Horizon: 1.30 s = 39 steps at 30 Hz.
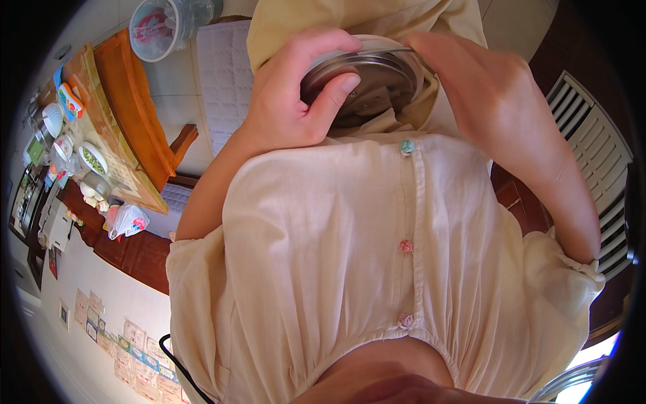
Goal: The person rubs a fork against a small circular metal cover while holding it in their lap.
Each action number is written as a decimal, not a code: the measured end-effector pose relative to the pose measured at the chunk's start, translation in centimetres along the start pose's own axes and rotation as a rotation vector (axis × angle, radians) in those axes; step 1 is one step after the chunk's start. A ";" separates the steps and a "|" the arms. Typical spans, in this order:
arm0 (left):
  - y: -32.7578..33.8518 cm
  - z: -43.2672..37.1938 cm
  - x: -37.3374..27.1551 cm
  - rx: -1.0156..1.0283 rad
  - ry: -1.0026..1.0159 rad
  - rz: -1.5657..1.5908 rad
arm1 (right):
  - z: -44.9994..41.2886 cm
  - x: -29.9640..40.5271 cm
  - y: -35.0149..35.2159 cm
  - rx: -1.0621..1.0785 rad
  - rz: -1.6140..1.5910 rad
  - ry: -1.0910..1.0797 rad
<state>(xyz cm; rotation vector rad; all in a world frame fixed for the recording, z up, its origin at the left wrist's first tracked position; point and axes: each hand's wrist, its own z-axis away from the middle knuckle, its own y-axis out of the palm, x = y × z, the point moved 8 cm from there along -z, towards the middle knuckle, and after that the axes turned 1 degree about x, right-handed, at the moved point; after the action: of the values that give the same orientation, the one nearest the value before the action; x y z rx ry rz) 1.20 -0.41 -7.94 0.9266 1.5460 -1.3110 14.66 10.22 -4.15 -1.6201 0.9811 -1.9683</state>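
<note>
A shiny round metal vessel (371, 93), a bowl or pan, is held in front of my lap, its inner surface reflecting the light shirt. My left hand (303, 91) grips its left side, with the thumb over the near rim and the fingers around the far side. At the far right rim, my right hand (469, 81) pinches a thin metal strip (388, 50) that lies across the top of the vessel; whether it is a utensil handle or part of the vessel I cannot tell. A pale, translucent rim shows behind the metal one. The right fingertips are mostly hidden.
To the left, a table (126, 166) bears an oval dish of chopped greens (93, 158), a white bowl (53, 119) and a plastic bag (128, 221). Nearby are an orange-brown wooden chair (126, 96) and a lined bucket (154, 30). A white slatted plastic piece (598, 146) stands at right.
</note>
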 end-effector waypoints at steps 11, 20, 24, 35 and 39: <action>0.7 0.3 -1.4 0.051 0.071 -0.015 | 2.4 2.1 0.2 -0.001 0.150 0.004; 0.6 -0.9 -2.1 0.180 0.081 -0.052 | 2.4 2.3 -0.2 -0.064 0.178 0.040; 0.3 -1.3 -1.8 0.170 0.056 -0.007 | 1.0 1.7 -0.6 -0.016 0.176 0.071; -1.1 -0.8 -0.2 0.208 -0.140 -0.038 | 2.2 -1.0 0.5 0.030 0.153 0.077; -2.1 -0.2 0.8 0.137 -0.208 0.108 | 3.2 -2.0 1.2 -0.092 0.054 0.104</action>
<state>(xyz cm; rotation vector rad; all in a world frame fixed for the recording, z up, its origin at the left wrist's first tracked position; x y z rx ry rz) -1.06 -0.54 -8.02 0.9136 1.2437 -1.4019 18.06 9.98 -6.16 -1.5350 1.1587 -2.0158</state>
